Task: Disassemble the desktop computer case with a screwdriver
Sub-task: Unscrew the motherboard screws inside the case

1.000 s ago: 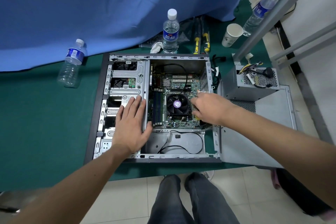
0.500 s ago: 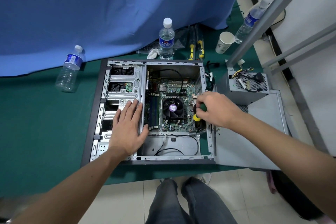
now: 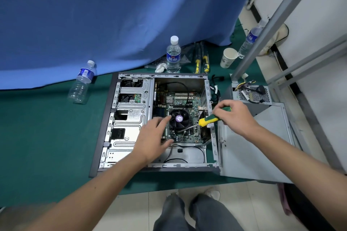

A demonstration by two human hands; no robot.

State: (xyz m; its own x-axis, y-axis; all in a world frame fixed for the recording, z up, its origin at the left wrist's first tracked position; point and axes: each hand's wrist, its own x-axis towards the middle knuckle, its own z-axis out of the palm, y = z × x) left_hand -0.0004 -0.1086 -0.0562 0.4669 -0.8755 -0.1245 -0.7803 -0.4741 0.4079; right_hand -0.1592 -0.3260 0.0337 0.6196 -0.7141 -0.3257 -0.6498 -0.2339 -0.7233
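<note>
Head view: the computer case [image 3: 131, 118] lies open on the green mat, cooler fan [image 3: 179, 118] near its middle. Right hand [image 3: 234, 116] grips the screwdriver [image 3: 208, 120] — its tip sits just below the fan. Left hand [image 3: 155, 137], fingers loosely spread and holding nothing, hovers beside the fan. Best to seat the tip squarely in the screw — then turn with steady downward pressure.

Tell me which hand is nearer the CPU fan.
Left. The left hand reaches over the case, its forefinger at the CPU fan edge. The right hand grips the screwdriver off to the fan's right.
</note>
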